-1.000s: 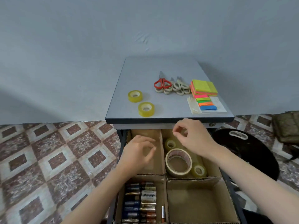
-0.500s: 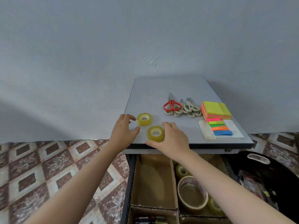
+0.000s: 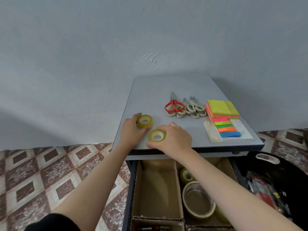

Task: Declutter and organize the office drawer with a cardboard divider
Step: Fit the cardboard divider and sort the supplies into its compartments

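left hand point(image 3: 131, 130) cupping far tape roll point(image 3: 144, 121), right hand point(image 3: 175, 139) gripping near roll point(image 3: 156, 135)

A: What is the tabletop point(image 3: 166, 87) like?
B: Smooth, matt grey, laminate by the look. At its 7 o'clock the far tape roll point(image 3: 144, 121) and the near tape roll point(image 3: 156, 135) are glossy, yellowish clear film wound on white centres.
A: And the cutting things?
B: At 1 o'clock the red scissors point(image 3: 174, 105) have shiny plastic handles and grey metal blades. The cream scissors point(image 3: 193, 109) beside them look like duller plastic. The sticky notes point(image 3: 221, 109) at 3 o'clock are matt neon paper.
A: Below, at 6 o'clock?
B: The cardboard divider point(image 3: 178, 189) is matt brown, and its near cut edge is rough and corrugated. The wide tape roll point(image 3: 198, 212) is matt cream outside. The wall point(image 3: 66, 47) is matt paint, faintly scuffed. The floor tiles point(image 3: 33, 172) look like marbled stone.
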Demonstrator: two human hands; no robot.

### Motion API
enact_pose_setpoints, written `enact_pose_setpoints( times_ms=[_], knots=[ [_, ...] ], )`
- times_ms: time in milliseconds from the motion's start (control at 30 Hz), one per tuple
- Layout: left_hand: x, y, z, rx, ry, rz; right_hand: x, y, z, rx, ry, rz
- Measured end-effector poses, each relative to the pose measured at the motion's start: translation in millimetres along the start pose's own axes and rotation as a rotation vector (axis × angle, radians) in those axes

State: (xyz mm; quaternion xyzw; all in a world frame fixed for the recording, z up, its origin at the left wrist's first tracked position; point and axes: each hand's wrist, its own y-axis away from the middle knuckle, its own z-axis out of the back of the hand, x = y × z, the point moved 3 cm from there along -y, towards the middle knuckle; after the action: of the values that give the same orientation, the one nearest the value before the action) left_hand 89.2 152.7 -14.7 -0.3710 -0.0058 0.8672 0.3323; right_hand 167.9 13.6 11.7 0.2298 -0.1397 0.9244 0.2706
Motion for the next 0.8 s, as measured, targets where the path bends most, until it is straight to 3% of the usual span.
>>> enact_pose_setpoints(
  times_ms=[233, 467, 667, 800],
  knots=[
    [-9, 30, 11, -0.079, 0.091, 0.03, -16, 26, 20, 0.01, -0.402, -0.068],
    [-31, 113, 20, -0.023, 0.282, 0.017, -73, 103, 42, -0.027, -0.376, -0.141],
    [-57, 163, -21, 0.24, 0.131, -0.116, -128, 126, 46, 0.013, -0.203, -0.231],
    [-67, 169, -59, 0.396, 0.069, -0.098, -153, 128, 37, 0.054, -0.202, -0.257]
  ],
)
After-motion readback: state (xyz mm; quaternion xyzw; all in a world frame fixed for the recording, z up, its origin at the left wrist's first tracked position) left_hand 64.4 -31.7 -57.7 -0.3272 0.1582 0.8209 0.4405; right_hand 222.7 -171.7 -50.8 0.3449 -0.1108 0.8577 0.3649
